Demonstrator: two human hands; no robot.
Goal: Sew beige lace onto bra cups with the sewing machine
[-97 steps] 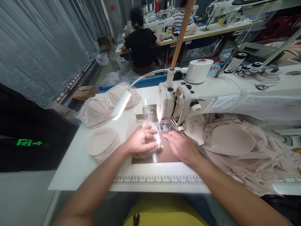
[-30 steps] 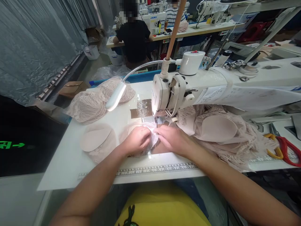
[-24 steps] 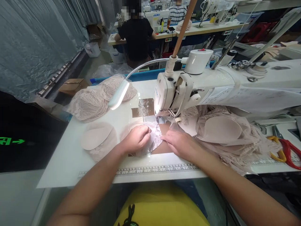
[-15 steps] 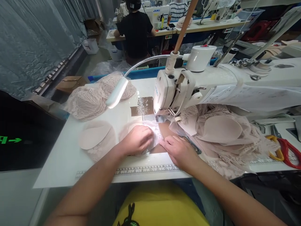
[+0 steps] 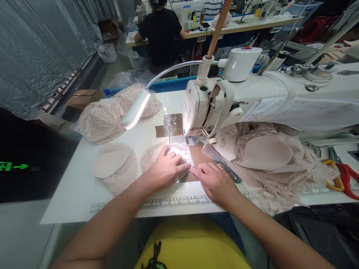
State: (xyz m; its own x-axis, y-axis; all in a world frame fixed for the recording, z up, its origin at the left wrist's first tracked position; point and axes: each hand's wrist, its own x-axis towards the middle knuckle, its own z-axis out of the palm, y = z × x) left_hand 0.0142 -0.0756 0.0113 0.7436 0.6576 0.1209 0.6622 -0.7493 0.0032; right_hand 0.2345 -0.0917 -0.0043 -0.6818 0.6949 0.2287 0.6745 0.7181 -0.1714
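Observation:
A pale pink lace piece [image 5: 183, 150] lies under the lamp light, its far edge by the needle of the white sewing machine [image 5: 193, 108]. My left hand [image 5: 162, 169] rests on this lace with its fingers spread, one fingertip close to my right fingers. At the lace's near right corner, the thumb and forefinger of my right hand [image 5: 217, 183] are pinched on the edge. Thread snips [image 5: 230, 172] lie just beyond my right hand, beside its fingers. Left of my left hand sits a round cup piece [image 5: 113, 164], part smooth and part lace.
Lace cups [image 5: 101, 121] are stacked at the back left. To the right lies a heap of pink lace and cups [image 5: 266, 153], then red-handled scissors [image 5: 349, 179]. A bendable lamp [image 5: 136, 108] arches over the table. A ruler strip [image 5: 174, 201] runs along the front edge. A co-worker [image 5: 159, 37] sits ahead.
My left hand has gone from bunched fingers to spread ones, reaching right across the lace. My right hand has stayed at the lace's corner.

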